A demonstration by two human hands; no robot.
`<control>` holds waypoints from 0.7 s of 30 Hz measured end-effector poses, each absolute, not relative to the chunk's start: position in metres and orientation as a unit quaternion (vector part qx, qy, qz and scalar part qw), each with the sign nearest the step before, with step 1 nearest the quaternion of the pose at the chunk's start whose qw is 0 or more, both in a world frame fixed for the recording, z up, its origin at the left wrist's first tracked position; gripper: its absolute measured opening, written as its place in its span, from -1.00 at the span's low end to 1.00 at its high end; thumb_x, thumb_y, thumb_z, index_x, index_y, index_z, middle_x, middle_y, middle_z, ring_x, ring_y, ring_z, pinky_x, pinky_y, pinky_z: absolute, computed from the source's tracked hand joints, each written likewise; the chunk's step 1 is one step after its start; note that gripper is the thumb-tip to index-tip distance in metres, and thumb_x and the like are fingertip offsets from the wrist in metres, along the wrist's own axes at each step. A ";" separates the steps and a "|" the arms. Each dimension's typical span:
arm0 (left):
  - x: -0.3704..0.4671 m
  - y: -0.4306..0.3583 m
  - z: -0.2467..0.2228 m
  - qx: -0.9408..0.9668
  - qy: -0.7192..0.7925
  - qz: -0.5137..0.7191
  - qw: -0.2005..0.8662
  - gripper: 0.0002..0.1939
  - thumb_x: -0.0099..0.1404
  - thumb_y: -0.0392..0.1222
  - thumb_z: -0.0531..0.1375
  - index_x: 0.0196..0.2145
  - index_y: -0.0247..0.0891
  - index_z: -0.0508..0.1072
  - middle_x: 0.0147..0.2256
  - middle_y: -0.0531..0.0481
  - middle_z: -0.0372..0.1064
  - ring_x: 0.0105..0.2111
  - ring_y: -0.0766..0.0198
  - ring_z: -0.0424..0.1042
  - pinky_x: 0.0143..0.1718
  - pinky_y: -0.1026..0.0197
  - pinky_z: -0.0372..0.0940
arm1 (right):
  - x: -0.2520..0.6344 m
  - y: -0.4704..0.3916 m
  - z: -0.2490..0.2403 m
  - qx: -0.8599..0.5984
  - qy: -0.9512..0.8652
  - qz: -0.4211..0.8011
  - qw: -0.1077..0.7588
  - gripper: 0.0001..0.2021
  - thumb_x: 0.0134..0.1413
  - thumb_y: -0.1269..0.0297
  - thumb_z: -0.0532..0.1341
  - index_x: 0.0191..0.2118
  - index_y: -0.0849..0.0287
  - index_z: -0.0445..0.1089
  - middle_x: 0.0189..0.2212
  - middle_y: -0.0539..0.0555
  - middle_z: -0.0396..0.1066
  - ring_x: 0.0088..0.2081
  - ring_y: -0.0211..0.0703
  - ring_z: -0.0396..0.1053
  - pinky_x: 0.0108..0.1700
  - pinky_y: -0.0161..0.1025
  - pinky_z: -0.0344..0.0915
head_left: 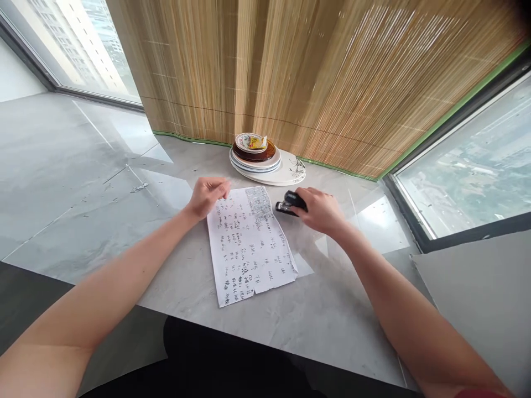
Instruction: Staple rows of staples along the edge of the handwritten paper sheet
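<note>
A stack of handwritten paper sheets (253,249) lies on the grey marble-look surface, its lower edge torn and notched. My left hand (208,197) is closed, fingers curled together, at the upper left corner of the paper. That corner is hidden by the hand, so I cannot tell whether the fingers pinch it. In my right hand (319,210) is a black stapler (293,201), gripped from the right side. Its jaws point left toward the paper's upper right edge and stand apart, just beside the sheet.
Behind the paper stands a pile of plates (257,163) on a white oval platter (292,168), with a small yellow packet (257,143) on top. A bamboo blind (249,72) hangs behind. Windows flank both sides. Small dark bits (140,188) lie on the left.
</note>
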State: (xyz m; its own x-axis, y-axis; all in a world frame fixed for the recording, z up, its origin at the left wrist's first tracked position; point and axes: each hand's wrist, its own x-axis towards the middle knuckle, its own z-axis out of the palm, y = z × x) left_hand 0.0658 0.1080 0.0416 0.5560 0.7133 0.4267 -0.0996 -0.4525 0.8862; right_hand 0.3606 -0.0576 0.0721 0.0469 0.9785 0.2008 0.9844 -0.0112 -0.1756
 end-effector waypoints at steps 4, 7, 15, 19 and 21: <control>0.063 0.119 0.039 0.603 0.221 0.470 0.606 -0.38 0.29 -0.04 0.32 -0.69 -0.22 0.02 -0.64 0.10 -0.08 -0.61 0.37 0.01 -0.54 0.24 0.06 | 0.337 -0.058 0.087 -0.747 -0.592 -0.053 0.297 -0.81 0.30 0.08 0.26 -0.20 0.08 0.35 -0.38 0.11 0.48 -0.38 -0.03 0.36 -0.31 -0.10 0.17; 0.061 0.123 0.040 0.550 0.194 0.466 0.665 -0.33 0.30 -0.05 0.35 -0.65 -0.21 -0.07 -0.63 0.13 -0.16 -0.62 0.38 -0.02 -0.58 0.27 0.05 | 0.286 -0.047 0.080 -0.716 -0.610 0.002 0.340 -0.81 0.32 0.10 0.25 -0.20 0.08 0.31 -0.37 0.10 0.50 -0.39 -0.06 0.37 -0.34 -0.13 0.18; 0.058 0.127 0.041 0.537 0.166 0.468 0.681 -0.39 0.31 -0.01 0.34 -0.64 -0.23 0.04 -0.61 0.09 -0.04 -0.61 0.40 -0.03 -0.60 0.29 -0.01 | 0.211 -0.029 0.043 -0.733 -0.640 0.055 0.222 -0.94 0.34 0.26 0.16 -0.14 0.07 0.25 -0.19 0.19 0.54 -0.25 0.05 0.46 -0.29 -0.12 0.17; 0.059 0.129 0.037 0.547 0.177 0.461 0.676 -0.39 0.26 0.01 0.36 -0.67 -0.23 0.07 -0.60 0.07 0.02 -0.61 0.40 0.00 -0.59 0.26 -0.02 | 0.237 -0.068 0.040 -0.776 -0.596 0.033 0.204 -0.96 0.33 0.28 0.13 -0.17 0.06 0.22 -0.23 0.20 0.52 -0.25 0.12 0.47 -0.31 -0.09 0.16; 0.058 0.129 0.036 0.546 0.172 0.459 0.680 -0.41 0.28 -0.02 0.36 -0.67 -0.23 0.08 -0.59 0.07 0.04 -0.60 0.40 0.02 -0.59 0.26 -0.01 | 0.253 -0.092 0.039 -0.803 -0.560 0.034 0.199 -0.94 0.36 0.23 0.11 -0.17 0.05 0.21 -0.26 0.20 0.51 -0.27 0.14 0.47 -0.35 -0.09 0.14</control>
State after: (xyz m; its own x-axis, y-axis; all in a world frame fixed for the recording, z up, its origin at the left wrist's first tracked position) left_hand 0.0582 0.1291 0.0358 0.5195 0.8116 0.2672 -0.4360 -0.0171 0.8998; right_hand 0.2533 -0.0915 0.0389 0.3695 0.9138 0.1685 0.8870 -0.2928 -0.3572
